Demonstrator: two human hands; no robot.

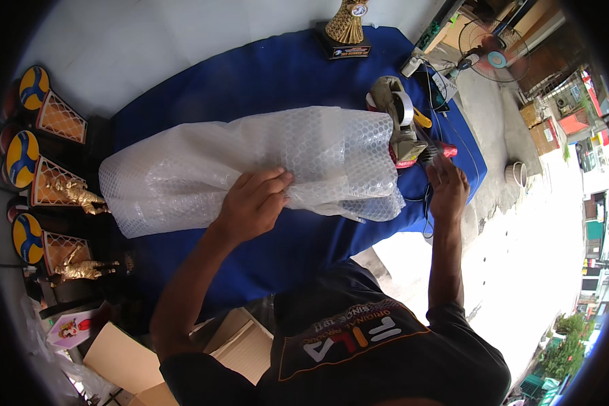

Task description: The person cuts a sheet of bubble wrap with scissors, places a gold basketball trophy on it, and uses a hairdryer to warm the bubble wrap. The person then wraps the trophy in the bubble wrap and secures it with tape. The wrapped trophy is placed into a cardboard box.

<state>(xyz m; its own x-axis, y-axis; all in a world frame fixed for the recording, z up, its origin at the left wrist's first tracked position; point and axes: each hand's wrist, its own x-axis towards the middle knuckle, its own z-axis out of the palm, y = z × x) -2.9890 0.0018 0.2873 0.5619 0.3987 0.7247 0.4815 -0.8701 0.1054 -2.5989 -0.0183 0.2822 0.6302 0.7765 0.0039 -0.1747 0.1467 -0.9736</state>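
Bubble wrap (304, 142), bundled long, lies across a blue-covered table (264, 264), its right end just beside a tape dispenser (386, 95). The person's left hand (256, 203) holds down a fold, fingers bunched; the right hand (448, 191) curls beside the dispenser, though from where I stand I cannot tell whether it grips tape. Even pressure along the fold should serve best. Trophies (78, 195) crowd the left end; more room lies along the near side.
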